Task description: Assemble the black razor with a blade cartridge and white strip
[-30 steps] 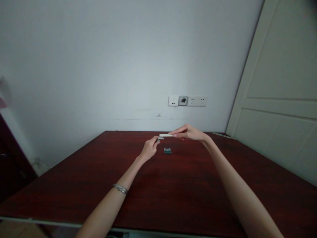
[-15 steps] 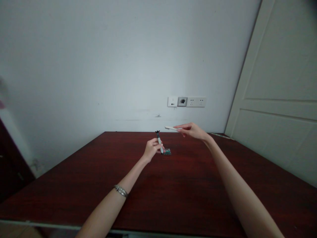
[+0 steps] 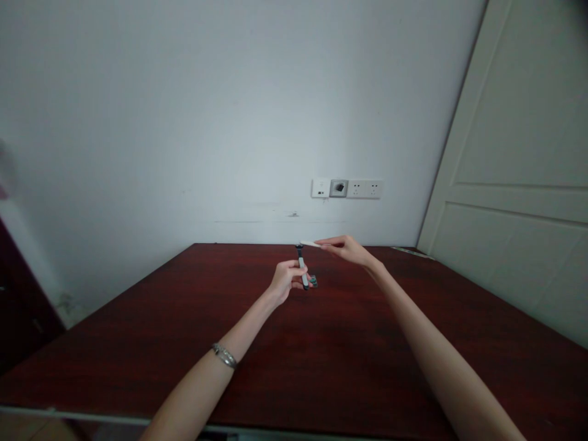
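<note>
My left hand (image 3: 285,280) grips the white and black handle of a razor (image 3: 302,267), tilted with its dark head up. Between the fingertips of my right hand (image 3: 344,248) is a slim white brush-like stick (image 3: 310,244), lying nearly level. Its far end is at the razor's head; whether they touch I cannot tell. Behind my left fingers, a small clear case with green parts (image 3: 313,281) rests on the table, partly hidden by them.
The dark red-brown table (image 3: 184,331) reaches back to a pale wall. Sockets (image 3: 351,188) are set in that wall above the table. A white panelled door (image 3: 514,226) stands at the right.
The white stick in my right hand has moved left and down, to the razor's head. My left hand and the razor have shifted slightly right, covering more of the case.
</note>
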The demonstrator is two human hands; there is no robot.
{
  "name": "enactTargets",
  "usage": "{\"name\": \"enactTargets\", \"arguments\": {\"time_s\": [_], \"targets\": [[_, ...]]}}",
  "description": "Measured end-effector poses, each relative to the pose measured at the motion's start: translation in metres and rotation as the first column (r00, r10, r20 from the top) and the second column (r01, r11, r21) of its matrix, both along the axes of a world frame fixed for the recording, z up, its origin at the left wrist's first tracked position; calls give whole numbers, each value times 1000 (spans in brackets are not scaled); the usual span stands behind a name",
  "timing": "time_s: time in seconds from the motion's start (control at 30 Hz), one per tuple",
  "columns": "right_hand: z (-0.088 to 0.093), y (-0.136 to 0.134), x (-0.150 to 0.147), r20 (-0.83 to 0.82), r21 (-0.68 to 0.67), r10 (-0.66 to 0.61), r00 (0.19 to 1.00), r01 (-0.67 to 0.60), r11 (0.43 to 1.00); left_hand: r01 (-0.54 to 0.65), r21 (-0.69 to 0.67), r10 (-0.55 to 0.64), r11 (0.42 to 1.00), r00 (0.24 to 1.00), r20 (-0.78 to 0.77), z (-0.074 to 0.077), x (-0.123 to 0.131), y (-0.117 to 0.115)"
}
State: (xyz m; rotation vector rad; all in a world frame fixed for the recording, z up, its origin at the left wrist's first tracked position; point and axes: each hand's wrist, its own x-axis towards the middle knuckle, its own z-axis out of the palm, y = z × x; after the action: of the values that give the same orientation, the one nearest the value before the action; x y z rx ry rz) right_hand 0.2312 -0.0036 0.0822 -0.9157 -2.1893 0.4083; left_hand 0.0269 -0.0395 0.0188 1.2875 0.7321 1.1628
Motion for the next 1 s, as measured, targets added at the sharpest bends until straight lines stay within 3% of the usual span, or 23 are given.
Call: {"name": "enactTargets", "arguments": {"time_s": [0.13,0.33,0.43,0.53,0.63,0.7,0.8,1.0], "targets": [[-1,-2,-4,-12,-23,39,999,-39,999,32,19,-32,999,999,-6,-2,-2,2],[5,-3,3,-37,-23,-76,996,75,997,6,80,0,997,998,-64,-5,-9,7],[8,-14,-1,-183,-70,-71,980,59,996,-52,145,67,988,993,-102,-9,-12,12],[-3,-31,-15,-420,-182,-79,904,2,983,-108,198,133,974,984,-119,-12,-14,18],[-23,-48,-31,-577,-379,-138,805,-115,918,-134,225,161,965,981,-105,-14,-13,23],[-35,-56,-39,-631,-491,-158,760,-233,839,-136,245,163,960,982,-93,-15,-12,25],[-41,-63,-50,-695,-530,-136,706,-375,761,-102,278,132,955,987,-91,-16,-10,26],[-59,-71,-71,-741,-522,-173,648,-395,756,-61,331,100,942,990,-104,-17,-8,26]]}}
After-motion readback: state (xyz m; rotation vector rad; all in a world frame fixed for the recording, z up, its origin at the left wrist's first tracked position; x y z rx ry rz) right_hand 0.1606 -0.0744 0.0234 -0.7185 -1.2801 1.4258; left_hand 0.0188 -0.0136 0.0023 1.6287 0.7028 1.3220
